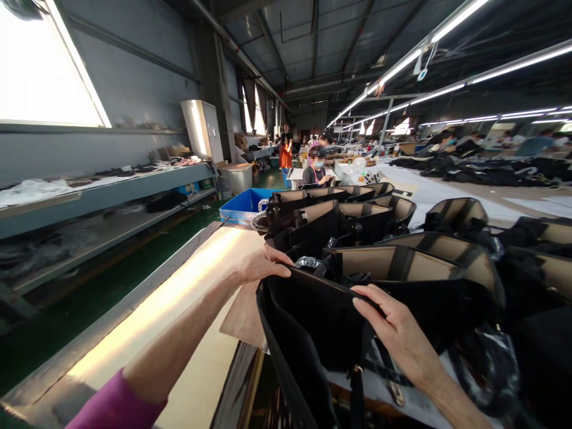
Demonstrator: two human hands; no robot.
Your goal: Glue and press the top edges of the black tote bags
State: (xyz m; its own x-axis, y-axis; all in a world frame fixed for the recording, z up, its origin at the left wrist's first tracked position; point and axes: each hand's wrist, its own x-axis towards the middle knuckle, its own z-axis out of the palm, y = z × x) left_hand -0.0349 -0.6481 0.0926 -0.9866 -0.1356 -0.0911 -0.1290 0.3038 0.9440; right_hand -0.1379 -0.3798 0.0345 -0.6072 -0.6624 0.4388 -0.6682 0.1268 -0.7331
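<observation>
A black handbag (pixel 313 322) stands in front of me, its mouth facing up and its dark inside showing. My left hand (pixel 263 264) pinches the far top edge near its left corner, thumb on the near side. Farther right along that same edge, my right hand (pixel 393 322) grips the rim between thumb and fingers. Beyond it sit several more black bags with beige linings, the closest being a wide bag (pixel 393 262). A plastic-wrapped handle (pixel 487 363) lies to the right of my right hand, and a metal clasp (pixel 395 393) shows below it.
To the left runs a pale board-topped table (pixel 196 298). A blue bin (pixel 245 205) stands past its far end. A long workbench (pixel 111 182) follows the left wall. Farther off, a seated person (pixel 316 170) and a standing person (pixel 286 149) are visible. Dark fabric (pixel 482 167) lies at right.
</observation>
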